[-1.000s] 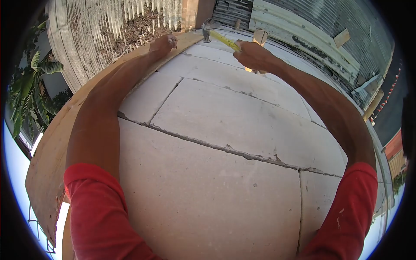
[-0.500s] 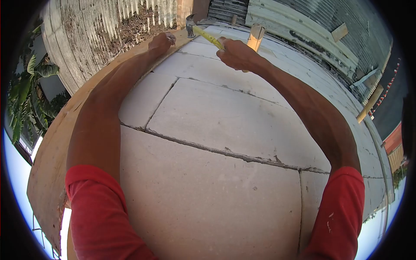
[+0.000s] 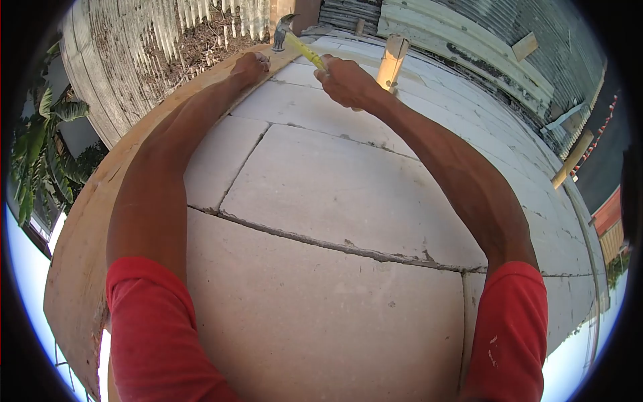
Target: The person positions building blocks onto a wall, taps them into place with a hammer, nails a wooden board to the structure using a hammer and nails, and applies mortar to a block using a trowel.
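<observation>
My right hand point(image 3: 348, 83) is wrapped round the yellow handle of a claw hammer point(image 3: 305, 51). The hammer's metal head is over the wooden board, a short way beyond my left hand. My left hand point(image 3: 250, 65) rests at the edge of the wooden board point(image 3: 151, 122), its fingers pinched together. Between the fingertips is something small and thin that looks like a nail, partly hidden by the fingers. Under both arms is a wall of large pale blocks point(image 3: 348, 194) with grey mortar joints, and the board runs along its left side.
A wooden post point(image 3: 392, 63) sticks out from the blocks just beyond my right hand. Another wooden piece point(image 3: 573, 159) juts out at the far right. Corrugated sheets point(image 3: 495, 33) lie at the upper right, a weathered corrugated panel point(image 3: 114, 60) at the upper left. Green plants point(image 3: 47, 134) are at the left.
My right hand has moved left with the hammer, bringing its head further over the wooden board. My left hand stays nearly in place on the board.
</observation>
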`<state>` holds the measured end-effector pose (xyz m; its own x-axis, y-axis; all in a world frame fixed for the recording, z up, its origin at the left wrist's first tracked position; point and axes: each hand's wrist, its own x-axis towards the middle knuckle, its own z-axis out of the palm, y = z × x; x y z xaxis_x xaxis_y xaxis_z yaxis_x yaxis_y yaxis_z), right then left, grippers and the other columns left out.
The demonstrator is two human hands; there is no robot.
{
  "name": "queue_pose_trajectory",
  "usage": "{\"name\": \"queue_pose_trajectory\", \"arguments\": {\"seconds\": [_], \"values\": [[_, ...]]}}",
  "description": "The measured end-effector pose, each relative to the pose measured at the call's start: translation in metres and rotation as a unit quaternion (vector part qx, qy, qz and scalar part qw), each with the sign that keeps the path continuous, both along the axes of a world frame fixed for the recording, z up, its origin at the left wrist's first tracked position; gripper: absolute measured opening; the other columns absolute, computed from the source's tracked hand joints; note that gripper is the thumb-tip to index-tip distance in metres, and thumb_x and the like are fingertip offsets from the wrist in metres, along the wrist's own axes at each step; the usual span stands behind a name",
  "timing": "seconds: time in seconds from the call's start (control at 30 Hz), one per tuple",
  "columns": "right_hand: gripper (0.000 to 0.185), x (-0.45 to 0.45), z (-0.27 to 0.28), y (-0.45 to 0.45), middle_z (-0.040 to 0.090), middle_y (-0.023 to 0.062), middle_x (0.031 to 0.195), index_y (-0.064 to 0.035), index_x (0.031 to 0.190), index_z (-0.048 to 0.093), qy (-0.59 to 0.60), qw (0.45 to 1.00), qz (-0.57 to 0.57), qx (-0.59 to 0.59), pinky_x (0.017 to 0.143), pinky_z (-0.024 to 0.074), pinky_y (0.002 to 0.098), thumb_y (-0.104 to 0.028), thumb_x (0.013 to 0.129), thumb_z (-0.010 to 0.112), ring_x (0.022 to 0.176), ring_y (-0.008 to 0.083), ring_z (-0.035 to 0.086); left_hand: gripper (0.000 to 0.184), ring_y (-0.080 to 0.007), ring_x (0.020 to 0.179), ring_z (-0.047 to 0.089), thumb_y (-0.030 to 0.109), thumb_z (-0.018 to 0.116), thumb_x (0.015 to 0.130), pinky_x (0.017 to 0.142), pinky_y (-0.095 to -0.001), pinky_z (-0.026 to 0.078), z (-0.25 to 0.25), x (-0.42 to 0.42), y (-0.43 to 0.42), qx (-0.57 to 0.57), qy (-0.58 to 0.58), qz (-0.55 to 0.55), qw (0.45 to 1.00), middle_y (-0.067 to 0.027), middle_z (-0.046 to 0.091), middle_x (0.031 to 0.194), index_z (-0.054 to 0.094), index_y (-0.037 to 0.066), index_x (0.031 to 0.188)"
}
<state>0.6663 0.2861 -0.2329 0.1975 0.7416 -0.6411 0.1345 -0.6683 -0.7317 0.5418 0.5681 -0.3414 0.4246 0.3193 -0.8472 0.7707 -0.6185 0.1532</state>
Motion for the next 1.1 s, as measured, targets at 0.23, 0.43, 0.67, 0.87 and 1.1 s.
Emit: {"name": "queue_pose_trajectory", "arguments": {"seconds": [0.23, 0.43, 0.67, 0.87, 1.1], "values": [[0.039, -0.017, -0.019, 0.027, 0.066, 0.022, 0.076, 0.0049, 0.128, 0.046, -0.036, 0.989, -0.141, 0.017, 0.06, 0.0531, 0.0487, -0.026, 0.104, 0.044, 0.068, 0.0373, 0.067, 0.02, -0.0208, 0.091, 0.069, 0.026, 0.065, 0.088, 0.086, -0.0354, 0.051, -0.001, -0.003, 0.007, -0.009, -0.005, -0.027, 1.0, -0.0093, 0.074, 0.091, 0.075, 0.009, 0.087], [0.03, -0.001, 0.005, 0.03, 0.067, 0.0305, 0.089, 0.0113, 0.108, 0.055, 0.077, 0.992, -0.088, -0.036, 0.069, 0.058, 0.0483, -0.013, 0.092, 0.055, 0.084, 0.0442, 0.07, 0.019, -0.0207, 0.091, 0.07, 0.024, 0.066, 0.088, 0.085, -0.0344, 0.051, -0.002, -0.003, 0.006, 0.0, -0.011, -0.013, 1.0, -0.0089, 0.075, 0.091, 0.076, 0.008, 0.09], [0.024, -0.004, -0.017, 0.044, 0.068, 0.0298, 0.083, 0.0089, 0.094, 0.061, -0.054, 0.974, -0.217, 0.033, 0.072, 0.0574, 0.05, -0.013, 0.091, 0.053, 0.083, 0.045, 0.069, 0.019, -0.0208, 0.092, 0.07, 0.022, 0.064, 0.089, 0.086, -0.0342, 0.051, 0.005, 0.001, 0.002, -0.01, -0.014, -0.016, 1.0, -0.0095, 0.075, 0.092, 0.076, 0.007, 0.092], [0.024, 0.006, 0.004, 0.041, 0.067, 0.0326, 0.093, 0.0079, 0.076, 0.06, 0.116, 0.989, -0.058, -0.07, 0.067, 0.0586, 0.0451, -0.012, 0.089, 0.054, 0.085, 0.0401, 0.071, 0.018, -0.0204, 0.091, 0.07, 0.022, 0.064, 0.089, 0.086, -0.0338, 0.051, -0.005, -0.002, 0.007, -0.004, 0.002, -0.029, 1.0, -0.0086, 0.075, 0.091, 0.076, 0.009, 0.09], [0.026, -0.002, -0.024, 0.04, 0.068, 0.0242, 0.08, 0.0088, 0.08, 0.063, -0.163, 0.974, -0.134, 0.087, 0.053, 0.0563, 0.0404, -0.013, 0.09, 0.053, 0.064, 0.0298, 0.07, 0.019, -0.0203, 0.091, 0.07, 0.026, 0.067, 0.086, 0.085, -0.0344, 0.052, -0.012, -0.007, 0.014, -0.035, -0.005, -0.016, 0.999, -0.0077, 0.075, 0.092, 0.077, 0.01, 0.09]]}}
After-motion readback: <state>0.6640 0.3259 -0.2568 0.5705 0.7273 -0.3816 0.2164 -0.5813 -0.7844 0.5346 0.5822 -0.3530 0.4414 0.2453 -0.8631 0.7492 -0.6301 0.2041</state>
